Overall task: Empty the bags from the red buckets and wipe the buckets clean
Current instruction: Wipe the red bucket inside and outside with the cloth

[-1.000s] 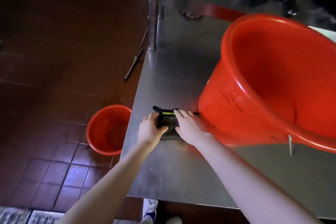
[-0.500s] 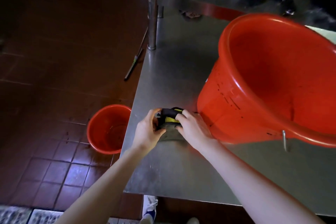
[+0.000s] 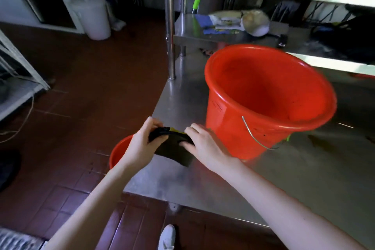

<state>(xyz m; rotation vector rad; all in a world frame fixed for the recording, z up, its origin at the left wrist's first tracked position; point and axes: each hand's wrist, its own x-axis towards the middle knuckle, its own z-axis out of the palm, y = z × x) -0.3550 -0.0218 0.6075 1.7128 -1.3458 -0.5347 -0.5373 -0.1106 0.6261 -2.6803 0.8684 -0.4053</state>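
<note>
One steel table [image 3: 304, 178] takes the right half of the view, over a dark red tiled floor [image 3: 81, 107]. A steel shelf [image 3: 223, 35] runs along its back, carrying folded cloths; more than that is hard to make out.

Large red bucket [image 3: 227, 124]: upright on the table, toward its left end, mouth open to the camera. Dark specks on the outer wall. Its wire handle [image 3: 251, 138] hangs down the near side.

Small red bucket [image 3: 119, 150]: on the floor just beside the table's left edge. Only a piece of rim and wall shows; the left forearm and hand cover the rest.

Left grip [image 3: 142, 144]: thumb and curled fingers pinch the left upper end of a dark cloth [image 3: 172, 148].

Right grip [image 3: 205, 146]: fingers curled over the cloth's right upper edge, thumb laid on its front face. It sits close to the large bucket's wall; contact cannot be told.

The cloth is dark with a yellow strip along the top, stretched between both grips above the table's near left corner, just left of the large bucket. Its lower corner hangs toward the steel; whether it touches cannot be told.

White shoe [image 3: 167, 237] on the floor at the bottom edge.
</note>
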